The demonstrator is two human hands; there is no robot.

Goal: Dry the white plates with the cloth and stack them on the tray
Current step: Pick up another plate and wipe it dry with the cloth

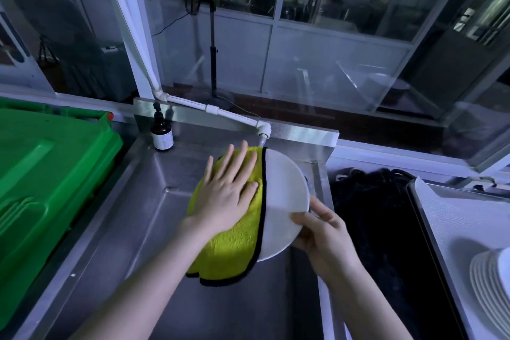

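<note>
A white plate (284, 201) is held tilted over the steel sink (154, 201). My right hand (323, 232) grips its lower right rim, thumb on the face. A yellow cloth (234, 251) with a black edge covers the plate's left half and hangs below it. My left hand (230, 190) presses flat on the cloth with its fingers spread. A stack of several white plates (488, 281) sits at the right edge on a metal tray (430, 210) lined in white.
A white tap pipe (220, 112) ends above the plate. A brown pump bottle (162, 132) stands at the sink's back left corner. A green plastic bin (41, 174) fills the left side. Dark mesh (372, 215) lies between sink and tray.
</note>
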